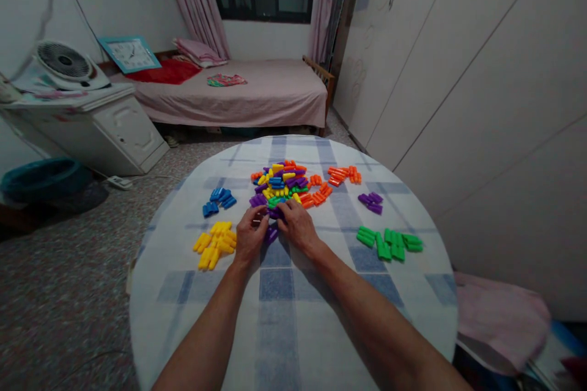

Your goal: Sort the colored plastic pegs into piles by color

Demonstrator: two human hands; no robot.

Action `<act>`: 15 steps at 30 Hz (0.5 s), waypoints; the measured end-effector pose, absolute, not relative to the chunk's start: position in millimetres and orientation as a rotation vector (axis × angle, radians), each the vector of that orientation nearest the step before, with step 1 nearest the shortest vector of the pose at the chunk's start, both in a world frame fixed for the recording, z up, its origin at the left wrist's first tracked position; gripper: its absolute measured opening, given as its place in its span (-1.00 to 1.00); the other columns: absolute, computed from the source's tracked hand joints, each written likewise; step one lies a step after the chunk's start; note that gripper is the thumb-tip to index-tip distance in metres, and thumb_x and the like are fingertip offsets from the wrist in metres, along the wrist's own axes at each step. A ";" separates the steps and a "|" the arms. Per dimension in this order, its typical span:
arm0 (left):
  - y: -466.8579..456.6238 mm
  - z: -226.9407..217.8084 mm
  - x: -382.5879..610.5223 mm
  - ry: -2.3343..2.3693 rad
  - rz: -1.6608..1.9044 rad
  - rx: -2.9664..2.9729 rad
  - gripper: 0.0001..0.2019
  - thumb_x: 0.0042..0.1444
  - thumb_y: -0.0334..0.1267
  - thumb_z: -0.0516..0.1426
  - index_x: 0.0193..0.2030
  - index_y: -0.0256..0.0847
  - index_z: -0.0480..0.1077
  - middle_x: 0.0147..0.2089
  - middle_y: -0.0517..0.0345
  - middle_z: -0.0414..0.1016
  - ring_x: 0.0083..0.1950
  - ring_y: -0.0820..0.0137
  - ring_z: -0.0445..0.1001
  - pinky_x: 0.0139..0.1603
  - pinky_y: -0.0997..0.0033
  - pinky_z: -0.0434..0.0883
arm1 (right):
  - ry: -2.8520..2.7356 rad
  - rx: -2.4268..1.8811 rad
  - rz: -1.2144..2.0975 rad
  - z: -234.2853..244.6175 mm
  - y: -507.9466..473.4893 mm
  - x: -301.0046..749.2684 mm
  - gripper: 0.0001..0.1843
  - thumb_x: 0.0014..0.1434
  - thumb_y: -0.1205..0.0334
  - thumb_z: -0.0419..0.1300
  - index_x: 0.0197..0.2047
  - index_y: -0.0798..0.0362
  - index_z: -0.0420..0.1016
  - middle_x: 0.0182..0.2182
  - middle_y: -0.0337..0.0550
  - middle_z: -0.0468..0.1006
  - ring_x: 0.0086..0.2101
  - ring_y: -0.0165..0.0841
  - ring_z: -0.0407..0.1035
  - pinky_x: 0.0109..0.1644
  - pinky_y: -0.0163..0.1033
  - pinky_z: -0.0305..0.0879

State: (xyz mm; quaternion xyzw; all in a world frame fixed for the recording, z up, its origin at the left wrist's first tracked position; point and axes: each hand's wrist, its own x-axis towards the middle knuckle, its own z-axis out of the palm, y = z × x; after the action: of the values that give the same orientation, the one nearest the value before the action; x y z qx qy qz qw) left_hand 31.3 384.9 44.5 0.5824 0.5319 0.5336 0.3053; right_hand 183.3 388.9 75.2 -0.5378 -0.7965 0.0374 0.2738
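At the near edge of a mixed pile of colourful plastic pieces (280, 178), both hands meet over a purple plastic piece (274, 213). My left hand (251, 233) has its thumb and fingers closed on the piece's left side. From the other side, my right hand (296, 224) pinches it, with fingertips partly hidden. Just below, between the hands, more purple pieces (271, 234) lie on the cloth. Yellow pieces (215, 244) are grouped left of my left hand, with blue pieces (220, 197) behind them. Orange pieces (316, 197) lie beyond my right hand.
A checked cloth covers the round table (279, 330). Toward its right side lie green pieces (389, 244), a small purple group (371, 202) and more orange pieces (338, 176). Past the table stand a bed (275, 88), a white cabinet (128, 131) and a wardrobe (458, 91).
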 end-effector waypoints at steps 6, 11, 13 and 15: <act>388.5 39.5 28.6 1.587 1.357 1.581 -0.73 0.12 -0.20 0.07 -0.08 -0.21 0.44 -0.18 0.05 0.50 -0.29 0.42 0.46 -0.25 0.39 0.44 | -1.876 -1.493 0.257 82.2 392.5 245.4 -0.66 0.07 0.32 0.12 -0.04 0.07 0.44 -0.17 -0.07 0.45 -0.16 -0.28 0.34 -0.02 -0.18 0.27; 391.2 34.1 26.0 1.601 1.310 1.612 -0.72 0.11 -0.21 0.07 -0.08 -0.21 0.45 -0.21 0.06 0.51 -0.28 0.41 0.46 -0.25 0.38 0.42 | -1.790 -1.560 0.424 80.6 390.8 287.9 -0.67 0.02 0.22 0.14 -0.11 0.10 0.47 -0.21 -0.09 0.51 -0.28 -0.33 0.36 -0.12 -0.21 0.29; 391.5 33.3 25.6 1.603 1.314 1.624 -0.73 0.11 -0.22 0.07 -0.09 -0.21 0.45 -0.20 0.06 0.52 -0.28 0.41 0.47 -0.25 0.38 0.42 | -1.727 -1.596 0.398 81.5 390.2 303.4 -0.64 0.03 0.18 0.13 -0.10 0.12 0.47 -0.23 -0.08 0.52 -0.32 -0.35 0.36 -0.16 -0.22 0.30; 391.6 33.0 25.6 1.608 1.322 1.637 -0.75 0.11 -0.22 0.07 -0.11 -0.20 0.46 -0.20 0.06 0.52 -0.28 0.41 0.47 -0.24 0.37 0.42 | -1.672 -1.654 0.322 84.1 390.6 323.0 -0.62 0.04 0.15 0.12 -0.09 0.13 0.47 -0.23 -0.06 0.52 -0.32 -0.34 0.37 -0.17 -0.22 0.30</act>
State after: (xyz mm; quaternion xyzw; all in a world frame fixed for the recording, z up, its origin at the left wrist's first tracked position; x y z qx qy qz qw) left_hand 25.6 391.6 33.0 0.5995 0.5888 0.4841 0.2439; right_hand 323.0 390.6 84.1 -0.6462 -0.6531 0.1258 0.3743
